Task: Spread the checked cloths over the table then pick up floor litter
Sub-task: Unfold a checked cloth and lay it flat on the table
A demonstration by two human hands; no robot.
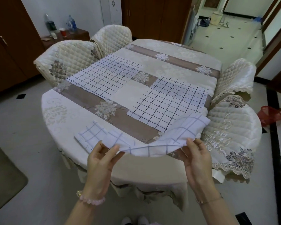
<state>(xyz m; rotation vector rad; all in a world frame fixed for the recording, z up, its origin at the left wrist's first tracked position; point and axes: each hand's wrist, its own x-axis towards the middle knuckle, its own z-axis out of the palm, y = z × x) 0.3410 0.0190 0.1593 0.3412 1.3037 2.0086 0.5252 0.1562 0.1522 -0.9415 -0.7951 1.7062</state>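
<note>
A person stands at the near edge of an oval dining bench (58,111) draped in a floral cover, midway through laying out checked cloths. Toward the bench's left edge, one checked cloth (104,75) lies spread flat; nearer the person, a folded checked cloth (91,137) waits by the near edge, not yet opened. The left hand (102,158) pinches the near hem of a third cloth (169,138) between thumb and fingers, while the right hand (196,158) grips the same hem further along, fingers curled over it. That cloth hangs lifted off the near edge, sagging between the hands, its far part rumpled against another spread cloth (167,101) that lies flat toward the right edge. A red mesh basket (270,115) stands on the floor beyond the quilted chairs on the right.

The step in hand appears to be the spreading of the third cloth. The next move likely calls for drawing the hem taut and lowering the cloth flat onto the bare near part of the bench, without dragging the cloth beside it. The folded cloth and the floor litter, none of which can be made out here, remain to be dealt with.
</note>
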